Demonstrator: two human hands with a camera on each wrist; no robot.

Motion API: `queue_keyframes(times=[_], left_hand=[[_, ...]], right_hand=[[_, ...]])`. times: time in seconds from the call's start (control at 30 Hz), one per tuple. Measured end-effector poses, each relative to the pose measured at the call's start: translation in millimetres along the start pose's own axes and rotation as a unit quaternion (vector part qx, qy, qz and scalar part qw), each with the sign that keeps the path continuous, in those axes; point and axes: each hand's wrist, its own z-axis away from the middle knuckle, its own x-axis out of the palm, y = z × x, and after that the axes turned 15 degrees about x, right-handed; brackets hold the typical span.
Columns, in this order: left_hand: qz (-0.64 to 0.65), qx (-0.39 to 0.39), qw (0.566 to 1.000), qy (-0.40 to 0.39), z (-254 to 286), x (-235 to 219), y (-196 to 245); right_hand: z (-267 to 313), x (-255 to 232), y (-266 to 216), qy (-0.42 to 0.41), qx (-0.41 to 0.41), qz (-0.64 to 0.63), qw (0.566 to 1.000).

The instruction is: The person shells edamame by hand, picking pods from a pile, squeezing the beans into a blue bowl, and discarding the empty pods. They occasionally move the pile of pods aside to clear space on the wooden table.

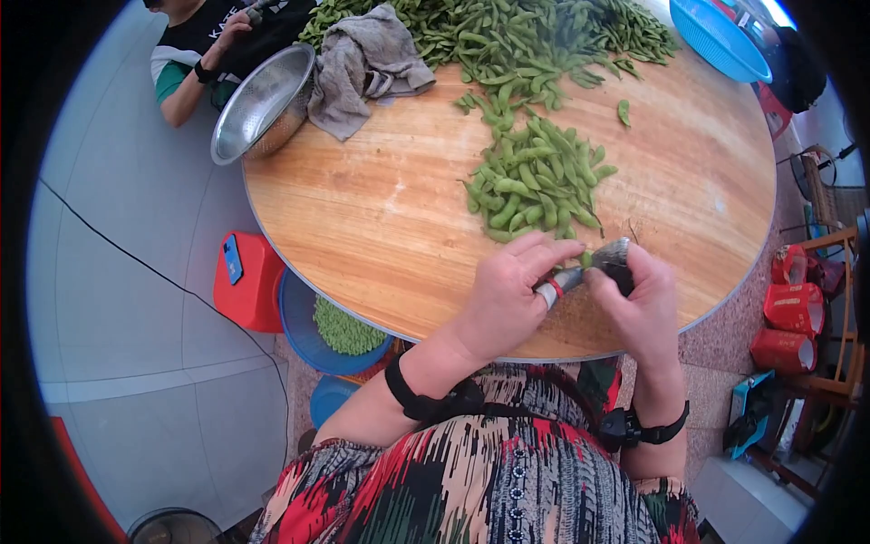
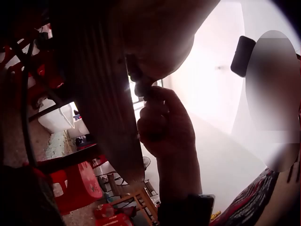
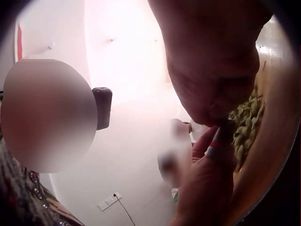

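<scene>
Just over the near edge of the round wooden table, my two hands meet at a green edamame pod. My left hand pinches the pod; its thumb wears a grey wrap with a red band. Curled in from the other side, my right hand has its thumb and fingers at the same pod, with a dark grey covering about a fingertip. A small pile of edamame pods lies just beyond the hands. Both wrist views are dark, and the pod is hidden there.
A large heap of pods covers the far side. A grey cloth and a tilted metal colander sit at the left edge. Below stand a red stool and a blue basin of shelled beans. Another person is at far left.
</scene>
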Motion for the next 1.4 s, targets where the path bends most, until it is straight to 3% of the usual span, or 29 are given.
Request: queue_keyframes(times=[0.03, 0.07, 0.1, 0.17, 0.2, 0.23, 0.27, 0.3, 0.33, 0.37, 0.43, 0.5, 0.57, 0.6, 0.63, 0.67, 0.7, 0.73, 0.83, 0.9, 1.07, 1.23, 1.4], left_hand=[[-0.005, 0.030, 1.000, 0.000, -0.1, -3.0, -5.3], [-0.011, 0.061, 0.998, 0.000, -0.2, -5.7, -9.7], [-0.013, 0.060, 0.998, 0.000, -0.5, -7.1, -12.7], [0.141, -0.020, 0.989, 0.042, -1.3, -9.0, -16.3], [0.228, -0.110, 0.967, 0.033, 0.3, -12.2, -14.3], [0.228, -0.109, 0.967, 0.034, 2.5, -13.9, -11.0], [0.262, -0.129, 0.956, -0.033, 3.0, -15.1, -6.7], [0.293, -0.149, 0.939, -0.102, 3.1, -16.3, -2.4], [0.243, -0.086, 0.944, -0.207, 2.4, -18.7, 1.7], [0.244, -0.085, 0.943, -0.210, 1.3, -18.9, 7.0], [0.178, 0.002, 0.939, -0.294, 2.8, -19.1, 16.4], [0.171, -0.033, 0.948, -0.265, 4.6, -17.1, 13.7], [0.213, -0.144, 0.965, -0.044, 6.7, -11.7, 7.4], [0.327, -0.213, 0.920, 0.043, 3.5, -10.4, 9.2], [0.328, -0.213, 0.920, 0.042, 1.0, -10.9, 9.7], [0.440, -0.244, 0.863, 0.042, -0.3, -12.3, 10.1], [0.544, -0.271, 0.793, 0.042, -0.7, -13.2, 10.3], [0.544, -0.271, 0.793, 0.042, -0.5, -12.9, 9.6], [0.540, -0.271, 0.795, 0.047, 0.7, -10.1, 1.2], [0.511, -0.190, 0.831, 0.108, 1.2, -5.0, -6.2], [0.452, -0.194, 0.862, 0.126, -2.8, -3.7, -2.5], [0.366, -0.183, 0.903, 0.134, -1.7, -1.5, -3.3], [0.186, -0.123, 0.967, 0.127, -0.9, 0.6, -10.9]], right_hand=[[3.6, 3.1, -4.6, -0.019, 0.003, -0.004, 1.000], [5.5, 6.0, -6.8, -0.064, 0.051, -0.124, 0.989], [3.6, 7.1, -5.2, -0.066, 0.051, -0.125, 0.989], [-3.6, 9.0, 5.4, -0.021, 0.043, -0.163, 0.985], [-9.7, 9.0, 11.3, 0.034, -0.033, -0.051, 0.998], [-10.8, 7.3, 14.9, 0.034, -0.034, -0.050, 0.998], [-11.9, 5.6, 15.8, 0.081, -0.072, 0.133, 0.985], [-12.1, 4.4, 16.3, 0.126, -0.105, 0.311, 0.936], [-12.2, 6.5, 17.6, 0.119, -0.107, 0.301, 0.940], [-12.5, 7.2, 18.3, 0.121, -0.105, 0.301, 0.940], [-13.0, 9.1, 19.5, 0.144, -0.122, 0.318, 0.929], [-16.2, 7.4, 27.4, 0.143, -0.128, 0.249, 0.949], [-15.0, 4.9, 29.3, 0.140, -0.130, 0.178, 0.965], [-12.3, 0.9, 25.8, 0.044, -0.022, 0.039, 0.998], [-9.6, -3.2, 22.3, -0.054, 0.086, -0.103, 0.989], [-6.3, -5.7, 18.3, -0.054, 0.087, -0.103, 0.989], [-3.0, -6.8, 13.4, -0.136, 0.156, -0.208, 0.956], [-0.8, -6.5, 10.5, -0.215, 0.221, -0.308, 0.900], [1.9, -0.4, 9.5, -0.260, 0.184, -0.299, 0.900], [5.8, 0.2, 2.7, -0.265, 0.151, -0.269, 0.913], [7.3, 4.8, 8.6, -0.293, 0.129, -0.237, 0.917], [4.3, 7.5, 5.0, -0.324, 0.163, -0.295, 0.884], [0.9, 7.2, 10.1, -0.321, 0.207, -0.357, 0.852]])
